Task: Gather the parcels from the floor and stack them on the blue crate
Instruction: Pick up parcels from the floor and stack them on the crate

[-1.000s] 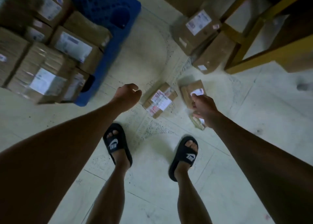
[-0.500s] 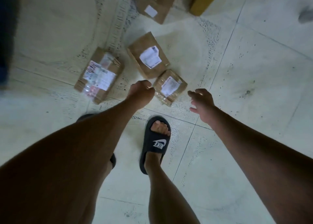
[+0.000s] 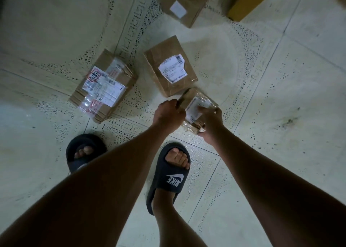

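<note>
The small parcel (image 3: 197, 107) sits between both hands, low over the floor (image 3: 280, 97) just ahead of the right slide sandal (image 3: 169, 177). The left hand (image 3: 169, 114) curls round its left edge; the right hand (image 3: 210, 121) grips its right side, fingers over the label. Its underside is hidden, so whether it is touching the floor cannot be told. Just beyond it lies a labelled brown parcel (image 3: 170, 69), corners almost meeting. A taped parcel (image 3: 104, 86) lies to the left, apart from both. A larger box (image 3: 185, 3) is cut off by the top edge, beside a yellow frame (image 3: 245, 5). The left sandal (image 3: 85, 151) is partly covered by the forearm. Bare tiles spread to the right and upper left.
</note>
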### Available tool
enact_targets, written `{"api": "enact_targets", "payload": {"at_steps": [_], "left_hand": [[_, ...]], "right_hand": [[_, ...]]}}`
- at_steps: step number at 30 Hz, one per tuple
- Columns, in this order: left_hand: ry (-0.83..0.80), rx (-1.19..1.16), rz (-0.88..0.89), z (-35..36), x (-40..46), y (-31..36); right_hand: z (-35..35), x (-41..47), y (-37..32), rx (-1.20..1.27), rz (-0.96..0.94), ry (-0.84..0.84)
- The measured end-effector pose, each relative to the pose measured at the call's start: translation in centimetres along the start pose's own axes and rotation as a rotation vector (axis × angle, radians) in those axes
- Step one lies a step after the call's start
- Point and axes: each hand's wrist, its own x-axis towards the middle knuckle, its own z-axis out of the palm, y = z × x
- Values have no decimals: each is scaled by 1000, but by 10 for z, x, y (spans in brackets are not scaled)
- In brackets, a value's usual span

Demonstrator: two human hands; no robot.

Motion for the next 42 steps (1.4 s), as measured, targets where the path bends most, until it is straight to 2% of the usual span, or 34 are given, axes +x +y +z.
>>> {"api": "enact_targets", "payload": {"at_steps": [5,9,11,14,16,18,23,29,34,42], "left_hand": [[-3,-188,-58,-29,-41,4],[-25,-314,-91,-80,-88,13],[22,-423,-144,-113,-110,12],[164,-526,-179,-169,-139,3],[265,-589,-175,-216,-159,-11],[351,-651,-138,-264,-176,-29],[471,-771,-110,-373,-212,-85],[635,-736,-53,-474,-251,-154],[696,-851,-98,-539,-251,-177],[694,-971,-153,-609,-178,-198]], "right_hand": [[3,-44,-9,-130,-164,-30],[27,-99,-25,-310,-387,-21],[53,-131,-41,-333,-411,-10],[98,-177,-70,-418,-402,48],[141,-211,-91,-509,-427,-5],[191,-246,-111,-578,-498,-69],[305,-324,-134,-837,-652,-72],[409,-405,-146,-991,-817,-237],[481,-434,-174,-1081,-928,-286],[571,-399,-234,-1158,-927,-388]]}}
